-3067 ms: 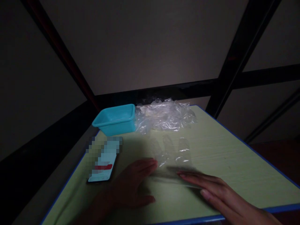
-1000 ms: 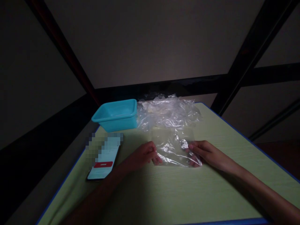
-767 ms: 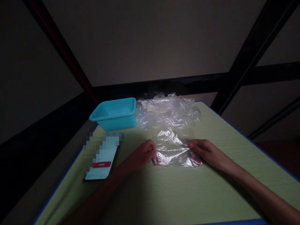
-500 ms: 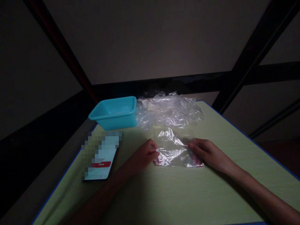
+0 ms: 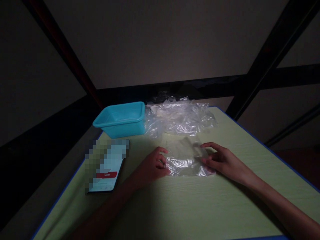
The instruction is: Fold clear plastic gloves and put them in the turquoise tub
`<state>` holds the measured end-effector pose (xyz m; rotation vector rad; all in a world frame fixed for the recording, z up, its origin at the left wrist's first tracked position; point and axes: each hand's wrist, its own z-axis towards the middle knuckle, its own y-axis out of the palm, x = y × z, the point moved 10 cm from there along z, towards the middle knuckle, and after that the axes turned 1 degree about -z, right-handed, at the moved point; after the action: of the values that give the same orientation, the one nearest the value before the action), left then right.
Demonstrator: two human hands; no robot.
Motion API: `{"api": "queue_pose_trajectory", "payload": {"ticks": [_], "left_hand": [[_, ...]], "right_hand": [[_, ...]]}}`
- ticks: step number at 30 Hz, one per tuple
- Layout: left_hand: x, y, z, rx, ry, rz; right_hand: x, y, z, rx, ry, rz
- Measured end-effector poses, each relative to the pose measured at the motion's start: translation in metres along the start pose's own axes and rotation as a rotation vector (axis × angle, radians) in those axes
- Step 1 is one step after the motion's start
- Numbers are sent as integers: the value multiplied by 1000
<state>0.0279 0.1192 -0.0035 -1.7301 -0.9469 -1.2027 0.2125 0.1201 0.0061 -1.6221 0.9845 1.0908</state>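
While a clear plastic sheet lies on the tabletop between the two hands, the left hand is at its left edge, thumb and fingers parted. The right hand is at the opposite edge, its thumb and forefinger apart too; in this dim light it is hard to say how firmly either one touches the plastic. Just beyond the sheet sits a crumpled plastic heap, beside a blue tub. A phone, partly blurred, lies near the left forearm.
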Motion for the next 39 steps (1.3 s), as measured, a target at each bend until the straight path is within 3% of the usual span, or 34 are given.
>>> {"api": "queue_pose_trajectory", "payload": {"ticks": [17,31,39], "left_hand": [[3,-4,-3,138,52,-92],[6,-12,-10,242,107,81],[4,-15,-9,244,112,59]], "right_hand": [[3,-14,-3,61,-63,-50],[-2,-18,-7,138,-137,-209],[-2,-17,-6,136,-174,-244]]}}
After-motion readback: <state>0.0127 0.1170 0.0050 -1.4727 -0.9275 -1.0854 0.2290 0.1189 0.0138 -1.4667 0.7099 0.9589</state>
